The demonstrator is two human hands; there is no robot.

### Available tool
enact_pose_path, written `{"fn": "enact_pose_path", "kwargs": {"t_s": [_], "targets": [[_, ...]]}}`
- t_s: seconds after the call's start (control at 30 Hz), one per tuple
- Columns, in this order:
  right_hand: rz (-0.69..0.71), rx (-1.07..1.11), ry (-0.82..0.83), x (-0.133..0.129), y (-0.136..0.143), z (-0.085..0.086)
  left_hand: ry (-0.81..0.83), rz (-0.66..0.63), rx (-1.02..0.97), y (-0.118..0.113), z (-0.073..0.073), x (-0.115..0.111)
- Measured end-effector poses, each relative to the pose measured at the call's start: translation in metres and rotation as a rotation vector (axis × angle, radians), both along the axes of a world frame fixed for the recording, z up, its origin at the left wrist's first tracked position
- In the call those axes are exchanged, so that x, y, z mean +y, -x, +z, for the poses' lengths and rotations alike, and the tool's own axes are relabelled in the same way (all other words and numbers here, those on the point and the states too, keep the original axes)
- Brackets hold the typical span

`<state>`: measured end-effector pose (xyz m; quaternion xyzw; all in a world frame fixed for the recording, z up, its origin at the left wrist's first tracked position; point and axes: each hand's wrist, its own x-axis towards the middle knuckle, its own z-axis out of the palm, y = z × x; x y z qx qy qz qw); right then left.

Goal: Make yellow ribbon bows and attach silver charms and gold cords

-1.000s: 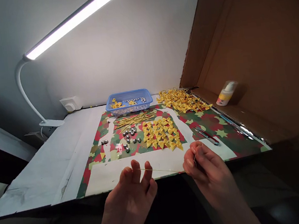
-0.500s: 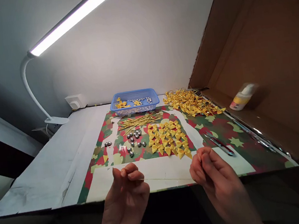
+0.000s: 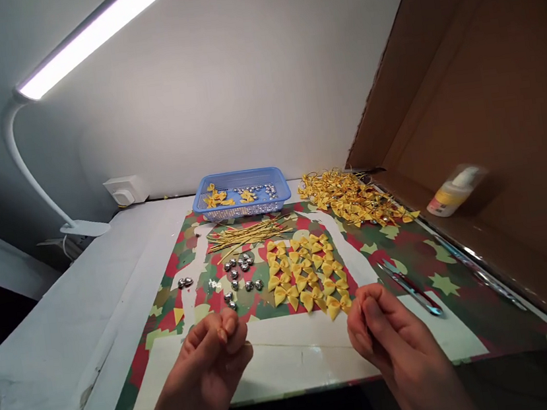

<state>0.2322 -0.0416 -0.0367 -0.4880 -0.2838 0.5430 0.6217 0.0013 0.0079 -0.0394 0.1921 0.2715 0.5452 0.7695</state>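
Note:
A thin gold cord (image 3: 301, 345) stretches between my two hands above the white strip at the table's front. My left hand (image 3: 207, 359) pinches one end between thumb and forefinger. My right hand (image 3: 388, 330) is closed round the other end, its fingertips partly hidden. Beyond them, yellow ribbon bows (image 3: 307, 280) lie in neat columns on the patterned mat. Several small silver bells (image 3: 235, 275) are scattered left of the bows. Behind these rests a bundle of gold cords (image 3: 250, 233).
A blue basket (image 3: 243, 211) with bows and bells stands at the back. Right of it is a heap of bows on cords (image 3: 347, 196). Scissors (image 3: 414, 291) lie near my right hand. A bottle (image 3: 454, 193) stands by the cardboard wall (image 3: 490, 105); a lamp (image 3: 40, 174) is at left.
My left hand has turned inward and shifted slightly left and down, still pinching the cord. My right hand has barely moved. The camera view has tilted and shifted a little.

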Motion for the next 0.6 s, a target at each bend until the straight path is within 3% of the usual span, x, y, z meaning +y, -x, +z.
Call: {"fn": "enact_pose_path", "kwargs": {"t_s": [0.1, 0.27, 0.33, 0.37, 0.43, 0.6], "targets": [[-0.003, -0.024, -0.007, 0.006, 0.001, 0.005, -0.047, -0.023, 0.097, 0.006, 0.0, 0.003], [0.007, -0.039, -0.016, 0.016, 0.001, 0.01, -0.293, -0.045, 0.555, 0.022, -0.01, 0.01], [0.014, -0.031, -0.027, 0.018, 0.002, 0.013, -0.487, 0.009, 0.797, 0.029, -0.018, 0.014], [0.02, -0.023, -0.035, 0.019, 0.003, 0.016, -0.683, 0.072, 1.011, 0.032, -0.022, 0.016], [0.032, -0.004, -0.054, 0.017, 0.005, 0.023, -0.86, 0.152, 1.195, 0.036, -0.03, 0.016], [0.057, 0.003, -0.061, 0.005, 0.019, 0.049, -1.345, 0.148, 1.605, 0.036, -0.031, 0.01]]}}
